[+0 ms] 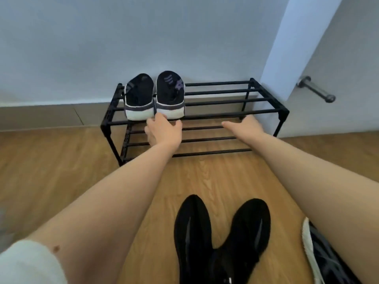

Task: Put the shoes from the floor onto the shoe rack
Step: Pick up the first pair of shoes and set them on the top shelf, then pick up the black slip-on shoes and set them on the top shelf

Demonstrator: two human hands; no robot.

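Note:
A black two-tier shoe rack [264, 111] stands against the wall. A pair of black sneakers with white soles, one [139, 97] beside the other [170, 95], sits on the left of its top shelf, heels toward me. My left hand [164, 132] is open just in front of the right sneaker's heel, fingertips at its sole. My right hand [244, 128] is open and empty, fingers resting near the top shelf's front bar. On the floor close to me lies a pair of all-black shoes [192, 232] [246, 228]. Another white-soled dark shoe [315, 257] shows under my right forearm.
Wooden floor [61, 171] spreads left of the rack. A grey skirting board [41, 117] runs along the wall. A white door [348, 58] with a metal door stop [315, 89] stands right of the rack. The right part of the top shelf and the lower shelf hold no shoes.

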